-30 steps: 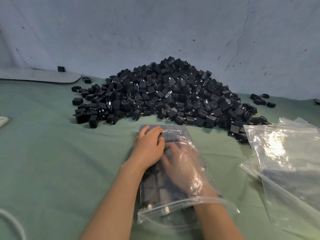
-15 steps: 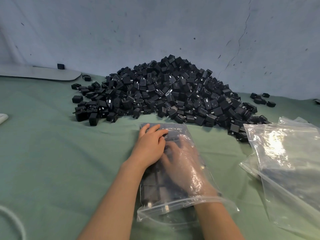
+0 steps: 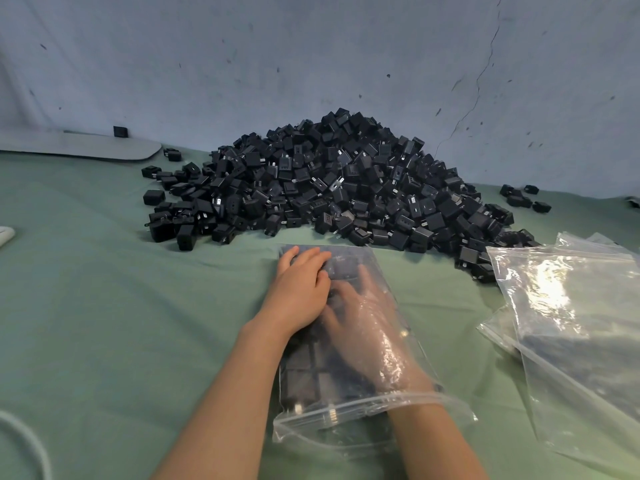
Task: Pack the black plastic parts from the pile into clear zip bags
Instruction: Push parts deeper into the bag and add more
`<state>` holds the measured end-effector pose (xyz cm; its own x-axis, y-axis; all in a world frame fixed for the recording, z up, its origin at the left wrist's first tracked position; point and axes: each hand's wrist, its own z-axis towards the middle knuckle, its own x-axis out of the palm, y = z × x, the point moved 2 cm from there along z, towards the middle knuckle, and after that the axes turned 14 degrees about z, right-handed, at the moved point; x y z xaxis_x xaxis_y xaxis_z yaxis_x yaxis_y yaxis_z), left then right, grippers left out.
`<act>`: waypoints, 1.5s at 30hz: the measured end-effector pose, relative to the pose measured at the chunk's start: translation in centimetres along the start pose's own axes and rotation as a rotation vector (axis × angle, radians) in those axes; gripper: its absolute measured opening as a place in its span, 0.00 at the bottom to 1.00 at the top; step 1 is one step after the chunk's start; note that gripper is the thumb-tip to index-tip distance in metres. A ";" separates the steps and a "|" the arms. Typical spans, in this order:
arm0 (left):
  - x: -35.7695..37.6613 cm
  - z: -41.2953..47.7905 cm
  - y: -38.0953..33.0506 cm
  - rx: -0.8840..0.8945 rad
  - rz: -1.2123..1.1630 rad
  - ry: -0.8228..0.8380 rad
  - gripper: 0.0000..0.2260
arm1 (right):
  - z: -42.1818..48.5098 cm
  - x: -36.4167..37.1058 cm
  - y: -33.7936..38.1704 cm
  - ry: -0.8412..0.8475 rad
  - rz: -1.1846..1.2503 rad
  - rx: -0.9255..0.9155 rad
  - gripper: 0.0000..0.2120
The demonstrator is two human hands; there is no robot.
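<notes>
A big pile of black plastic parts [image 3: 332, 188] lies on the green cloth against the wall. In front of it a clear zip bag [image 3: 388, 282] lies flat with several black parts [image 3: 304, 372] lined up inside. My left hand [image 3: 298, 292] presses flat on top of the bag near its far end, fingers spread. My right hand [image 3: 363, 323] is inside the bag through its open mouth, fingers spread over the parts. Whether it holds a part cannot be told through the plastic.
A stack of empty clear zip bags [image 3: 568, 323] lies to the right. A few loose black parts [image 3: 523, 199] sit at the far right by the wall. A grey flat board [image 3: 79, 147] is at the back left, and a white cable [image 3: 31, 445] at the bottom left.
Both hands stay in place on and inside the bag; the fingers shift only slightly. The view has tilted a little.
</notes>
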<state>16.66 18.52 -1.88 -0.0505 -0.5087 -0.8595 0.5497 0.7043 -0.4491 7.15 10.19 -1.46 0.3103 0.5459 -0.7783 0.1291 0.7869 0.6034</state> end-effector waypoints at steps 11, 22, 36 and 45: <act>0.0 0.0 0.2 -0.018 -0.006 0.003 0.20 | 0.2 0.1 -0.2 0.013 0.062 -0.073 0.18; -0.1 0.1 0.3 -0.007 -0.011 -0.017 0.19 | 0.4 0.4 -0.8 0.002 0.137 -0.079 0.16; 0.3 0.2 0.3 0.016 0.004 -0.004 0.18 | 0.5 0.5 -1.0 -0.015 0.161 -0.139 0.15; 0.5 0.4 0.4 0.019 0.047 0.028 0.18 | 0.8 0.4 -0.8 -0.006 0.145 -0.150 0.14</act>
<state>17.20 18.31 -2.39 -0.0472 -0.4612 -0.8860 0.5680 0.7173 -0.4036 7.88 9.56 -2.09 0.3212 0.6552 -0.6838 -0.0591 0.7345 0.6760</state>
